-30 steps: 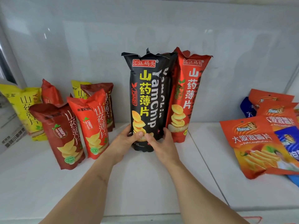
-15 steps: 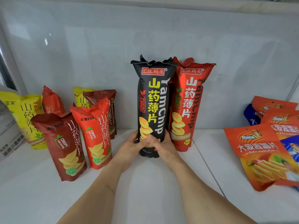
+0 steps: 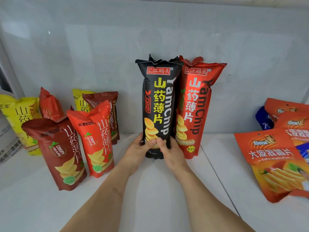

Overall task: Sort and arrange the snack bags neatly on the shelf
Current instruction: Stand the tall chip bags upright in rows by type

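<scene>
Both hands grip the base of the black bag [image 3: 158, 104], which stands upright at the middle of the shelf [image 3: 150, 190]: the left hand [image 3: 138, 152] wraps its left side, the right hand [image 3: 170, 153] its right, thumbs pressed on the front. A tall red bag [image 3: 194, 106] stands just beside it, touching. Shorter bags [image 3: 75, 139] stand to the left; flat orange packets [image 3: 275, 161] lie to the right.

Likely a shop, white shelf [image 3: 150, 206], rows of packaged snack bags [image 3: 93, 139]
</scene>
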